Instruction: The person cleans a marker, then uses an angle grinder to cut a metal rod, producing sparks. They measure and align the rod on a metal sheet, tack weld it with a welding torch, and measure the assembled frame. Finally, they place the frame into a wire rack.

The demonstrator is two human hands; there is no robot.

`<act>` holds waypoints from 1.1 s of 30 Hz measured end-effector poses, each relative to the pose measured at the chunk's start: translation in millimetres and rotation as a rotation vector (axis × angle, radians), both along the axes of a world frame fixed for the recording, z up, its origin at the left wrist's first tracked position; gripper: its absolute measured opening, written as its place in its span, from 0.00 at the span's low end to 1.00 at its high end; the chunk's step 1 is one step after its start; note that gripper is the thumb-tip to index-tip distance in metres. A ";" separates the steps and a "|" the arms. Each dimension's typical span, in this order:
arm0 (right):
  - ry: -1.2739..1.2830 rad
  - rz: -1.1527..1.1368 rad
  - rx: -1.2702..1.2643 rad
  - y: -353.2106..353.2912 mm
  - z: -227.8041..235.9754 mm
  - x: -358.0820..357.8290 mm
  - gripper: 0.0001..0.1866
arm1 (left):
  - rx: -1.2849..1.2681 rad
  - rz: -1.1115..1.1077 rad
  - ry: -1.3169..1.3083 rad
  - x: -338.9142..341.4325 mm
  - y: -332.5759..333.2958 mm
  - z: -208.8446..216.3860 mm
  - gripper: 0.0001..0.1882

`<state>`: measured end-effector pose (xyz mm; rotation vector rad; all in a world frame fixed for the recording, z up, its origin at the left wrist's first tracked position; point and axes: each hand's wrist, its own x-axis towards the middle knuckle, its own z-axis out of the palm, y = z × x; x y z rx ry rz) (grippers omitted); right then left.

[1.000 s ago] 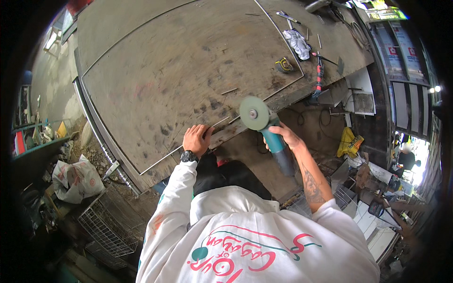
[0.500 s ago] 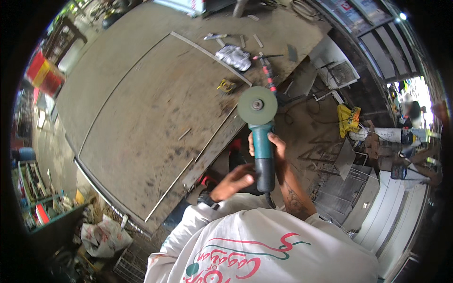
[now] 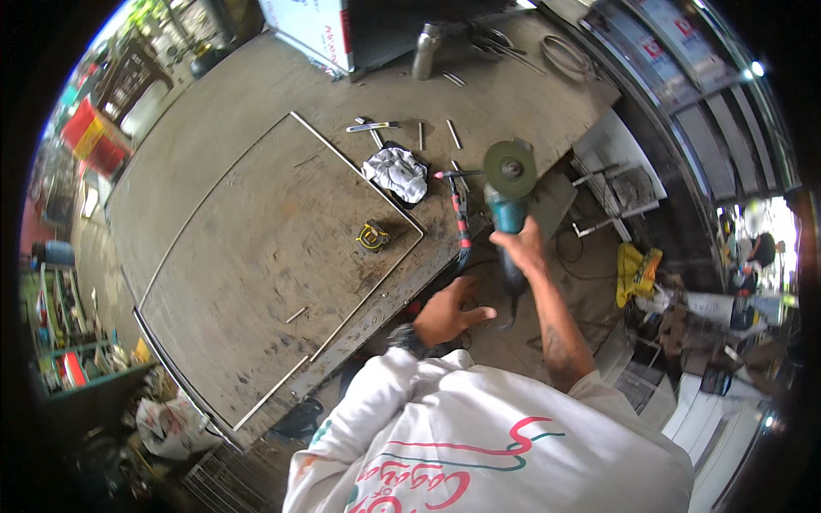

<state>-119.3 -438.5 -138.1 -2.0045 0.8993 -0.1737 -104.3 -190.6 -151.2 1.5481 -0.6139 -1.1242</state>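
My right hand is wrapped round the teal and black angle grinder, held over the table's right edge with its green disc at the far end. The cord hangs from the grinder's rear. My left hand is empty beside the grinder's tail, thumb and fingers apart. Nearest on the table, a black and red torch-like tool lies along the edge, next to a crumpled grey-white cloth. A yellow and black tape measure sits inside an outline of thin metal bars.
Several short metal pieces and a slim cutter-like tool lie beyond the cloth. A metal flask stands at the back, near a white-sided box. Right of the table are a yellow bag and loose cables.
My right hand has carried the grinder right and slightly farther from me. My left hand has come off the grinder's tail area, moving right and forward. The view has shifted, showing more of the far table.
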 end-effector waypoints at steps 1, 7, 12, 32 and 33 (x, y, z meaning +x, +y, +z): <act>-0.024 -0.001 -0.025 -50.7 -25.7 5.8 0.30 | -0.044 0.050 0.099 4.9 10.0 -4.6 0.44; 0.208 0.074 -0.232 -221.2 -74.3 123.5 0.30 | 0.431 0.553 -0.142 -10.9 202.4 -94.2 0.31; 0.214 0.143 -0.135 -270.1 -144.4 192.8 0.33 | 0.602 1.013 0.103 -94.3 321.5 -90.2 0.27; -0.398 0.423 -0.354 -62.6 -106.5 168.4 0.20 | 1.039 1.154 -0.650 -115.5 326.9 -110.4 0.23; -0.424 0.505 -0.046 -17.8 -109.3 155.7 0.16 | 0.999 1.122 -0.701 -99.2 324.3 -120.8 0.23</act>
